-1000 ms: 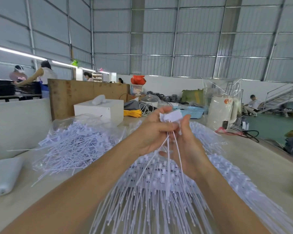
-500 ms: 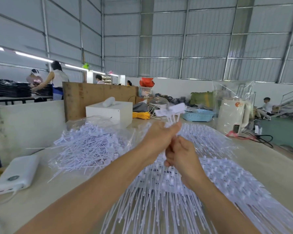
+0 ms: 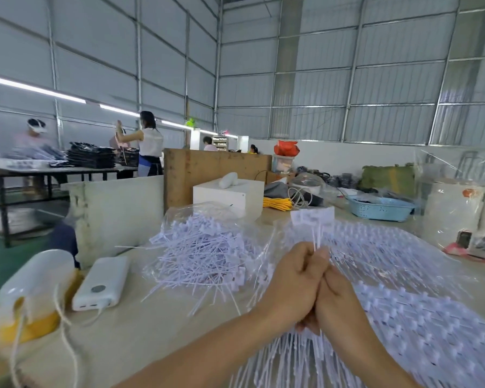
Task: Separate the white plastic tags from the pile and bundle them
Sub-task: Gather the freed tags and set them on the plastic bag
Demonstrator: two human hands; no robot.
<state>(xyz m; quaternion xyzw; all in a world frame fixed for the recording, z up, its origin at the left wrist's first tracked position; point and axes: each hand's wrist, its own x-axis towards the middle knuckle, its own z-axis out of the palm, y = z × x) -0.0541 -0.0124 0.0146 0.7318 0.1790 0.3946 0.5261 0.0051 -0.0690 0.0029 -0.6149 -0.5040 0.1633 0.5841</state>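
Observation:
Both hands meet over the table and grip one small bunch of white plastic tags (image 3: 314,219). My left hand (image 3: 294,284) curls round the stems near the top, with the flat heads sticking up above its fingers. Just below and to the right, my right hand (image 3: 338,298) holds the same stems lower down. Their tails hang under my hands. A wide fan of tags (image 3: 403,289) lies under and right of my hands. A loose pile of tags (image 3: 205,253) sits on clear plastic to the left.
A white power bank (image 3: 101,281) and a white-and-yellow container (image 3: 31,292) with string lie at the left on the table (image 3: 140,337). A white box (image 3: 230,194), a blue basket (image 3: 380,210) and bagged goods stand behind. People work at a far table.
The view has swung left and up. My hands have drawn closer together and slid down the stems, so the tag heads stand higher above my left hand.

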